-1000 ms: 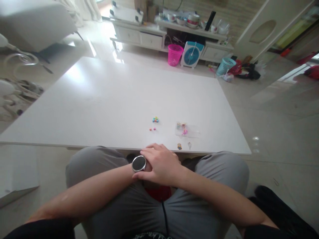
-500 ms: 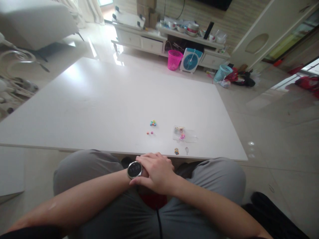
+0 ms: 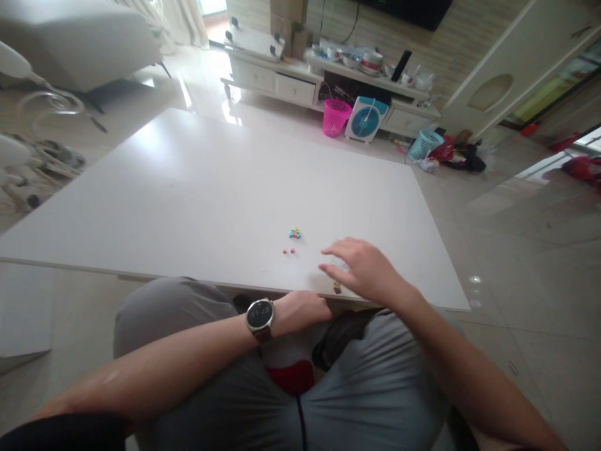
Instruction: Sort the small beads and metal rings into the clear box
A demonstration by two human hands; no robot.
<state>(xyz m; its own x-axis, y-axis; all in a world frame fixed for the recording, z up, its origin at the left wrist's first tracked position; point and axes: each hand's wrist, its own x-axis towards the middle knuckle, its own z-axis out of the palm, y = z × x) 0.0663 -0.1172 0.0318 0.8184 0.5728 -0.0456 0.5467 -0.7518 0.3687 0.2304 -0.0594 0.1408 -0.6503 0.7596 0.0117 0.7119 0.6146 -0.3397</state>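
The worktop is flat, smooth and white, with a glossy sheen at its far left. Near its front edge lie small bright pieces: a knobbly cluster of blue, yellow and red, and just before it an orange bead and a pink bead, both rounded. Farther right, close to the edge, sits a flat little yellow-and-dark figure, just below the thumb of the right hand. That hand is over the worktop, thumb and fingers spread apart; what lies beneath the palm is mostly hidden. The left hand is low by the front edge, its fingers curled under, so whether they grip anything I cannot tell; a round metal watch circles its wrist. The trousers are soft, creased grey cloth. Beyond stand a pierced pink basket and a pale blue basket, their insides too small to make out
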